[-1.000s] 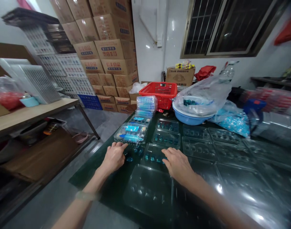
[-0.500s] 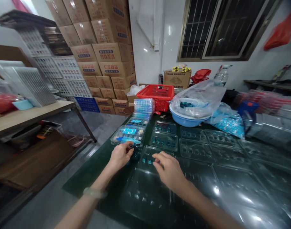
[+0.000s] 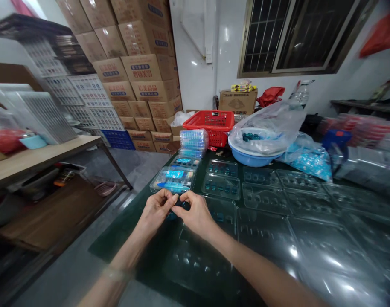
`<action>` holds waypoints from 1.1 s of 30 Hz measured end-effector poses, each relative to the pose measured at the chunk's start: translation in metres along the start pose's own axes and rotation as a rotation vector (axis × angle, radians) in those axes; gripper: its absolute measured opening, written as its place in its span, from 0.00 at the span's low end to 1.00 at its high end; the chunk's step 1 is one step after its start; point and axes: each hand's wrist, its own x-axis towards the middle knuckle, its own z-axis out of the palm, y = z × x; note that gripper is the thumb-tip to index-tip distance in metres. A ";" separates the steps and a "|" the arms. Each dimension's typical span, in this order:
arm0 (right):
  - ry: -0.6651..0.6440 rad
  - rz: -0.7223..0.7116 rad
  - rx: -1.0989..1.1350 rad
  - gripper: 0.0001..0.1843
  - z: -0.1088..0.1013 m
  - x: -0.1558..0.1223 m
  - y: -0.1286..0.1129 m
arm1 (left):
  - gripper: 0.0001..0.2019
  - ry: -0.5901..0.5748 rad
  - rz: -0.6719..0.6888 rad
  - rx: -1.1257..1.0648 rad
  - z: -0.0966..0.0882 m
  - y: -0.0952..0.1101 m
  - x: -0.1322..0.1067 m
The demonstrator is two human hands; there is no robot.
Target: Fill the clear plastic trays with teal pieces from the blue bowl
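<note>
Both hands meet above the small teal pieces

We see the left hand (image 3: 155, 209) and the right hand (image 3: 196, 213) together, thumbs and fingertips close, perhaps touching. Whether a piece is pinched there, we cannot tell, because the fingers cover the place. Some teal pieces (image 3: 171, 216) lie just below the fingertips, on the dark green counter (image 3: 163, 243). Right of the right hand there is a shallow clear tray (image 3: 227, 205) with teal pieces inside, partly hidden by this hand. Ahead of the left hand rests a filled box (image 3: 172, 175) with a blue pen-like item.

In our judgement, the step in hand is the fine handling of small pieces with both hands. The next move calls for a light, exact pinch and a clear view past the fingers.
</note>
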 end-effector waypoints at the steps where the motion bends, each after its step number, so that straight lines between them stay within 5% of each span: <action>1: -0.019 0.075 0.106 0.09 0.002 0.001 -0.001 | 0.10 0.028 -0.004 -0.011 -0.001 -0.001 -0.002; 7: -0.201 0.278 0.390 0.15 0.014 0.012 -0.003 | 0.09 0.215 0.004 -0.046 -0.005 -0.009 -0.009; 12: -0.271 0.325 0.438 0.14 0.019 0.021 0.002 | 0.09 0.206 -0.032 -0.118 -0.009 -0.012 -0.010; 21: -0.127 0.326 0.189 0.10 0.031 0.020 -0.007 | 0.10 0.232 -0.080 -0.278 -0.007 -0.021 -0.003; 26: -0.126 0.265 0.081 0.06 0.025 0.012 -0.016 | 0.10 0.311 -0.128 -0.374 -0.025 -0.021 0.004; 30: -0.108 -0.018 -0.360 0.01 0.009 0.012 -0.016 | 0.11 0.437 -0.143 -0.470 -0.047 -0.023 0.006; 33: -0.073 -0.135 -0.617 0.04 0.007 0.021 -0.008 | 0.10 0.355 -0.161 -0.546 -0.044 -0.012 0.000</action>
